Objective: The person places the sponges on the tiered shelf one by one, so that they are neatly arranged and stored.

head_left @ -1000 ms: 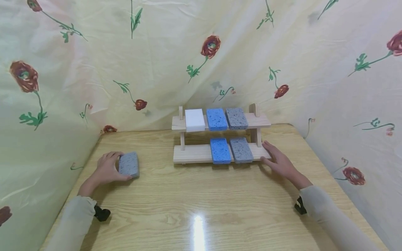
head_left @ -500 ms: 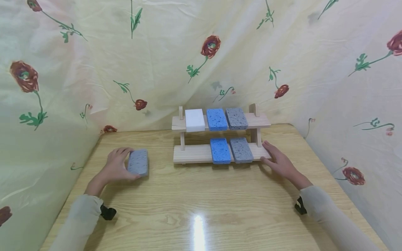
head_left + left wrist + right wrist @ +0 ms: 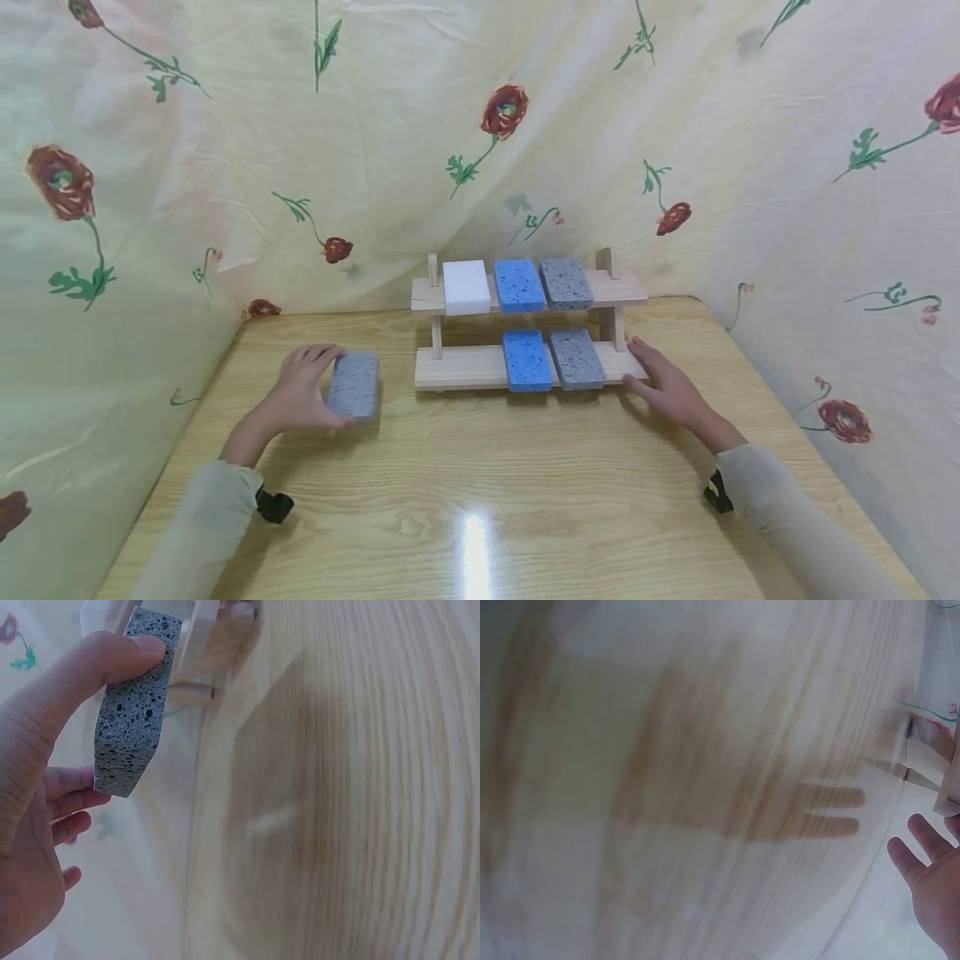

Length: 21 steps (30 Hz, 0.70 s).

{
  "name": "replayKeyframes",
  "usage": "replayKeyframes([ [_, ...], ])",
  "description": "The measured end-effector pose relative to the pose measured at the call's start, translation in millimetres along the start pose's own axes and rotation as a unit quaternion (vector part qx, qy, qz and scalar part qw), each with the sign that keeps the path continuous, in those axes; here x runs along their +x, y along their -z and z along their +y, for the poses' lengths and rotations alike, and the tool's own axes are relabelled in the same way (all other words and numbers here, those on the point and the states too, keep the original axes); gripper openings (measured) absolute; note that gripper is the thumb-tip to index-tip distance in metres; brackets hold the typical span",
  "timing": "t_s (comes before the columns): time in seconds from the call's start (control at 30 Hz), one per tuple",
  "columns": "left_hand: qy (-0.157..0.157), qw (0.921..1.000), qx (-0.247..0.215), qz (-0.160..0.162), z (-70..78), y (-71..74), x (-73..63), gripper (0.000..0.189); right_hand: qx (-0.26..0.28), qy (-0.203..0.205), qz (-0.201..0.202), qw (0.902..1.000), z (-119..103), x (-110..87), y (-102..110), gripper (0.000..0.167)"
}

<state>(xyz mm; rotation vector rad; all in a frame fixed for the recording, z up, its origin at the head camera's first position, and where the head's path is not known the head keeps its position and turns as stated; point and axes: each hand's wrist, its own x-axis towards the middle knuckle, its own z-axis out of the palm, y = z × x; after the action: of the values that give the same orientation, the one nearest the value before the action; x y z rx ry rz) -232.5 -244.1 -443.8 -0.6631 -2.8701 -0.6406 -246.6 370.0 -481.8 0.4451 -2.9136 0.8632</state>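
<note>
My left hand [image 3: 303,392] pinches a grey, pitted sponge [image 3: 354,386] between thumb and fingers. In the left wrist view this sponge [image 3: 135,705] is held edge-on, above the wood, with the thumb on its side. My right hand [image 3: 670,389] grips the right end of a two-tier wooden rack [image 3: 461,367], thumb at the front of the lower board. On that board lie a blue sponge [image 3: 527,360] and a grey one. The upper board bears a white sponge [image 3: 466,287], a blue one and a grey one. In the right wrist view only part of the right hand [image 3: 937,889] shows.
The rack stands at the back of the wooden table [image 3: 420,492], close to a flower-patterned cloth [image 3: 390,150] that hangs behind and on both sides. Bare board shows at the left of the lower tier. A bright reflection lies near the front of the table.
My left hand has carried the grey sponge to the right, toward the rack. The right hand has kept its place at the rack's end.
</note>
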Motion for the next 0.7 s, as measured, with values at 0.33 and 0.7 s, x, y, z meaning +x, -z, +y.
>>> replayKeyframes([
  [0.33, -0.038, 0.9992, -0.016, 0.0, 19.7, -5.7, 11.5, 0.107, 0.004, -0.004, -0.003, 1.0, 2, 0.4, -1, 0.075],
  [0.7, -0.048, 0.9984, -0.023, -0.018, 39.6, -12.3, 23.2, 0.108, 0.007, 0.0, 0.001, 1.0, -1, 0.6, 0, 0.073],
])
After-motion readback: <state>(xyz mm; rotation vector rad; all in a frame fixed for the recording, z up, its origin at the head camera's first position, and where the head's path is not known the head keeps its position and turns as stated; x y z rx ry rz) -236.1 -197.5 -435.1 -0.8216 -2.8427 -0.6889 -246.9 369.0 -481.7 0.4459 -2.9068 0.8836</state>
